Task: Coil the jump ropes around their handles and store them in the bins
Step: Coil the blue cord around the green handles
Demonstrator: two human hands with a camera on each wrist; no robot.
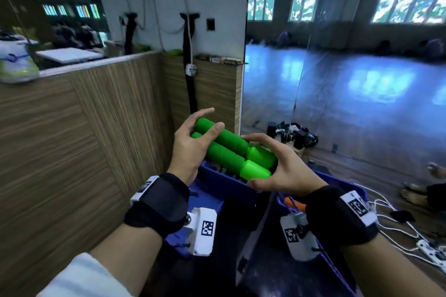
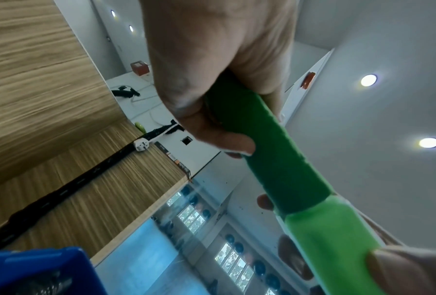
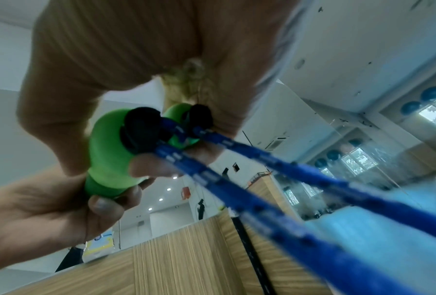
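Two green jump-rope handles (image 1: 231, 149) lie side by side, held in the air above a blue bin (image 1: 217, 183). My left hand (image 1: 193, 144) grips their far dark-green ends, thumb across the top, index finger raised off them. My right hand (image 1: 277, 169) holds the near light-green ends (image 3: 110, 151) from the side. Two blue rope strands (image 3: 262, 189) run out of the black end caps (image 3: 141, 131) and hang down past the right wrist. In the left wrist view the handle (image 2: 287, 169) crosses the frame from my left hand to the right one.
A second blue bin (image 1: 350, 188) on the right holds an orange handle (image 1: 293, 202). A wood-panelled wall (image 1: 84, 140) stands close on the left, a large mirror (image 1: 337, 79) ahead on the right. White cables and a power strip (image 1: 432, 252) lie on the floor at right.
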